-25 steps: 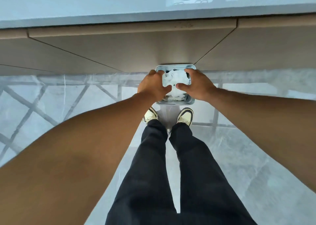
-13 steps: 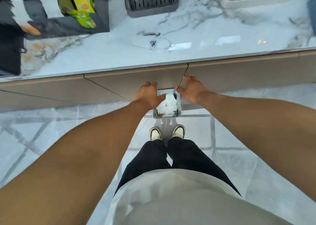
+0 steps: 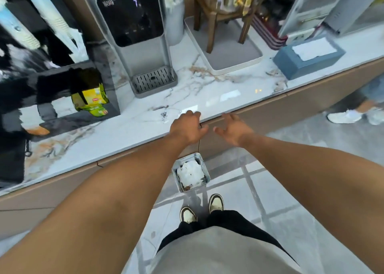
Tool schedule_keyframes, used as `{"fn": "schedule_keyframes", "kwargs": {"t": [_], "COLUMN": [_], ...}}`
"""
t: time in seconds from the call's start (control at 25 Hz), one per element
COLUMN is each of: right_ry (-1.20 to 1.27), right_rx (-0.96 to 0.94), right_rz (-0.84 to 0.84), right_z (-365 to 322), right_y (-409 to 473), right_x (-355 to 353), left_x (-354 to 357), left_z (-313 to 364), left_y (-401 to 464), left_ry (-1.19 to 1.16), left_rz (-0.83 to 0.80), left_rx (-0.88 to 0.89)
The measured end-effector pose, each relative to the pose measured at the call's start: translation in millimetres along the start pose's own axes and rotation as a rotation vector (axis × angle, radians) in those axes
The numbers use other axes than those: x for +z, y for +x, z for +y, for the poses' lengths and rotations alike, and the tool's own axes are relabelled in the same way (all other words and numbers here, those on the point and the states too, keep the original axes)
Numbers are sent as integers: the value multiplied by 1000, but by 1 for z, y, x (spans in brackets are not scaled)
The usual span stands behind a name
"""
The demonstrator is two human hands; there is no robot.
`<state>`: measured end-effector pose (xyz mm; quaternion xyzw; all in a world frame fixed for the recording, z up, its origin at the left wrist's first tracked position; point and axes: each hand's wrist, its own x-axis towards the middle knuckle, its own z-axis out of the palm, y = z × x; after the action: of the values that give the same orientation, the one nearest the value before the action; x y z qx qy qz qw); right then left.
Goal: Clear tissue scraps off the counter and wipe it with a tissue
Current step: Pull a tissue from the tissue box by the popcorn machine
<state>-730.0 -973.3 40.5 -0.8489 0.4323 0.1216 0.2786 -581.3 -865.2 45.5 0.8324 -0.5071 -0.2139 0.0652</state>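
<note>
Metal bin (image 3: 205, 170) full of crumpled tissue (image 3: 190, 173)

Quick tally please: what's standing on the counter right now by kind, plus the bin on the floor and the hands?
Water dispenser: 1
Blue tissue box: 1
White tray with wooden stand: 1
Yellow-green packet: 1
Dark crumb patch: 1
Bin holding white tissue scraps, on the floor: 1
Hands, both empty: 2, left hand, right hand
Total: 8
</note>
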Motion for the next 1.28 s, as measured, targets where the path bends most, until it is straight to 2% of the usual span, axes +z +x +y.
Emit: {"fn": "schedule_keyframes", "kwargs": {"t": [0.2, 0.44, 0.72, 0.88, 1.28], "right_ry": [32, 50, 46, 40, 23], "right_rx": [47, 125, 132, 85, 94], "right_rz": [117, 259, 324, 345, 368], "right_z": [24, 94, 203, 243, 311], "right_y": [-7, -7, 15, 32, 127], "right_x": [-50, -120, -199, -236, -292], "left_x": [-27, -44, -45, -38, -26], "left_z": [43, 128, 248, 300, 342], "left_y": [35, 78, 143, 171, 291], "left_ry": [56, 101, 113, 50, 75], "left_rz": [52, 121, 170, 194, 140], "left_rx": [117, 223, 226, 192, 228]}}
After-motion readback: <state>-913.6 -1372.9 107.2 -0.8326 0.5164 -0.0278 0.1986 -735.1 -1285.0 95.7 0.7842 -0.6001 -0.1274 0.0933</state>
